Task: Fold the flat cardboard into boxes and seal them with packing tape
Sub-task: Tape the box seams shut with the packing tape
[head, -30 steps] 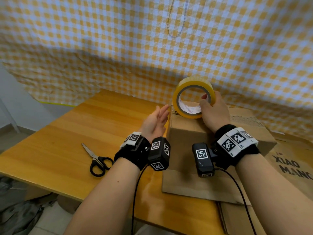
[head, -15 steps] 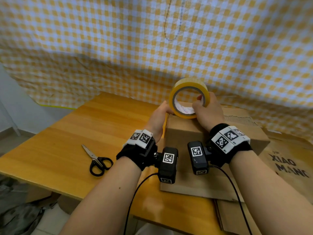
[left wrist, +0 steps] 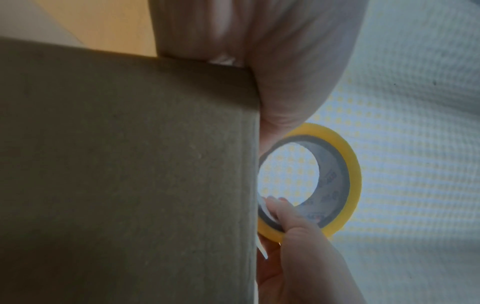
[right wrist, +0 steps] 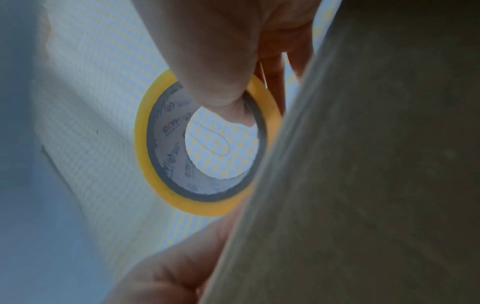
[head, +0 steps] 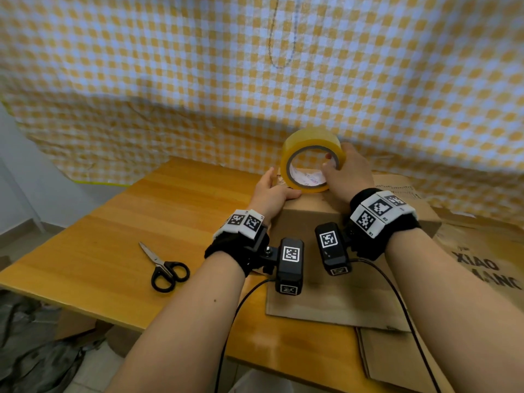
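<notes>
A yellow roll of packing tape [head: 295,146] stands on edge on top of a folded cardboard box [head: 306,251] at mid-table. My right hand [head: 344,165] grips the roll from the right, thumb inside the core and fingers over the outer band. In the right wrist view the thumb [right wrist: 215,72] hooks into the tape roll [right wrist: 141,144] beside the box [right wrist: 363,164]. My left hand [head: 272,191] rests against the box's top left edge, fingers straight, thumb stretched along the top under the roll. The left wrist view shows the tape roll [left wrist: 350,174] against the box [left wrist: 130,164].
Black-handled scissors [head: 164,268] lie on the wooden table [head: 141,222] left of my left arm. Flat printed cardboard sheets [head: 482,265] lie to the right and under the box. A yellow checked cloth [head: 255,80] hangs close behind the table.
My left hand came from hovering open beside the box onto its top left edge, thumb under the roll. My right hand kept hold of the roll and turned it slightly.
</notes>
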